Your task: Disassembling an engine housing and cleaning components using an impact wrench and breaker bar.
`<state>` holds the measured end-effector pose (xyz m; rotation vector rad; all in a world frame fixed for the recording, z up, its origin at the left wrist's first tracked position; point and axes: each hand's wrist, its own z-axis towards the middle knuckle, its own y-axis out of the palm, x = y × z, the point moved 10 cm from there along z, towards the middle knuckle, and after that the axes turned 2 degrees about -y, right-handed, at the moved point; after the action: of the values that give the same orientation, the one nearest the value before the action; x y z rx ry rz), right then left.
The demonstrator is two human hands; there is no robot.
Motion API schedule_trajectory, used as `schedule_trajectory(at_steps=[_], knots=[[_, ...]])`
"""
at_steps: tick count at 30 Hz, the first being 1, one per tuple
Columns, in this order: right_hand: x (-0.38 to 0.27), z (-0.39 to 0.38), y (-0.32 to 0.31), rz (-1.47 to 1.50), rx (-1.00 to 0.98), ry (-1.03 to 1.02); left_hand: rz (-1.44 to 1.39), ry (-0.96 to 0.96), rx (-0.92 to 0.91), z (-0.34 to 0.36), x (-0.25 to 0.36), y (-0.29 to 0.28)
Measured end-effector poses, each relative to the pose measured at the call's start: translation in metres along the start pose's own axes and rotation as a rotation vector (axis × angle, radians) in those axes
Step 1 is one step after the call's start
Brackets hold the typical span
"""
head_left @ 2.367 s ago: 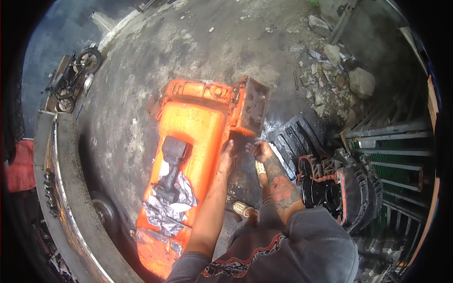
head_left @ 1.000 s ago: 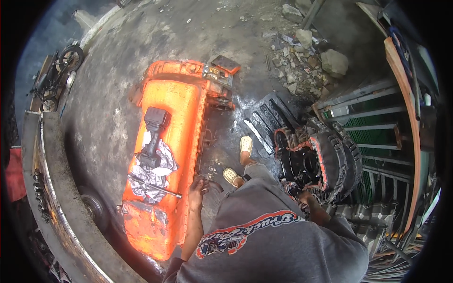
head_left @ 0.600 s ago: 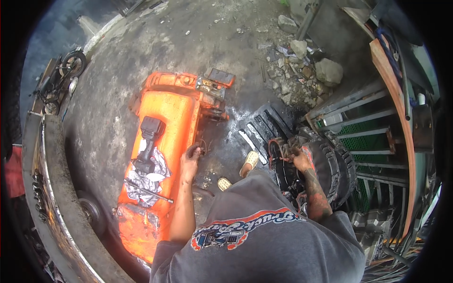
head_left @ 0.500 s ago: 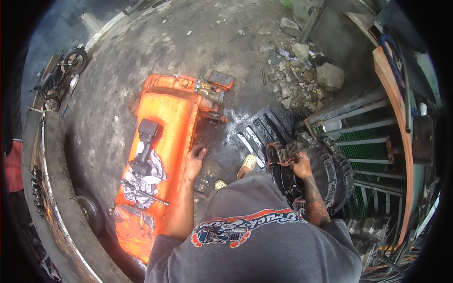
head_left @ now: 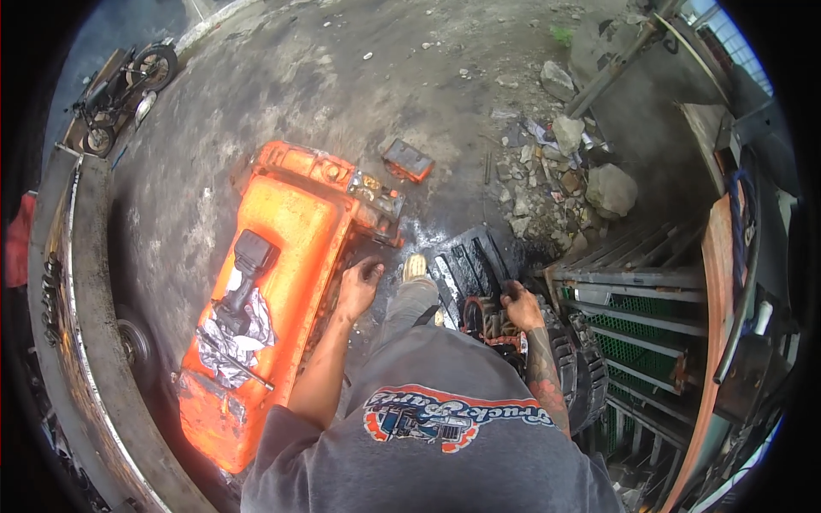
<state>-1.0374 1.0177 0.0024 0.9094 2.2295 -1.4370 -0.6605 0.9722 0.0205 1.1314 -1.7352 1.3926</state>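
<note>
My left hand (head_left: 359, 289) hangs just right of a large orange metal machine body (head_left: 295, 209), its fingers loosely curled and apart, with nothing visible in them. My right hand (head_left: 520, 308) is over a greasy dark machine part with a reddish rim (head_left: 475, 318). Its fingers are bent, with a gap by the thumb, and I see nothing held; whether the fingertips touch the part I cannot tell. A black cordless impact wrench (head_left: 244, 282) rests on crumpled silvery sheeting (head_left: 215, 352) on top of the orange body, beside a metal bar (head_left: 248, 369).
A black-and-orange block (head_left: 408, 160) lies on the ground ahead. Dark ribbed slats (head_left: 470, 261) lie before me. Black rubber tracks or tyres (head_left: 592, 376) and metal racks (head_left: 637, 295) stand to my right. Rubble (head_left: 611, 190) is beyond; a motorcycle (head_left: 107, 103) is far left.
My right hand has moved left and lifted off the reddish part it was at. One foot has stepped forward, and my view has shifted. The left hand stays beside the orange body.
</note>
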Motion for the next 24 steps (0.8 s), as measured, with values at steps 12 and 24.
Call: schedule_trajectory(at_steps=[12,24], knots=[[-0.087,0.371,-0.110,0.465,-0.101,0.104,-0.241,-0.091,-0.047,0.254,0.071,0.078],[0.043,0.564,-0.191,-0.177,-0.237,0.176,-0.438,-0.408,0.184,0.407,0.054,0.001]])
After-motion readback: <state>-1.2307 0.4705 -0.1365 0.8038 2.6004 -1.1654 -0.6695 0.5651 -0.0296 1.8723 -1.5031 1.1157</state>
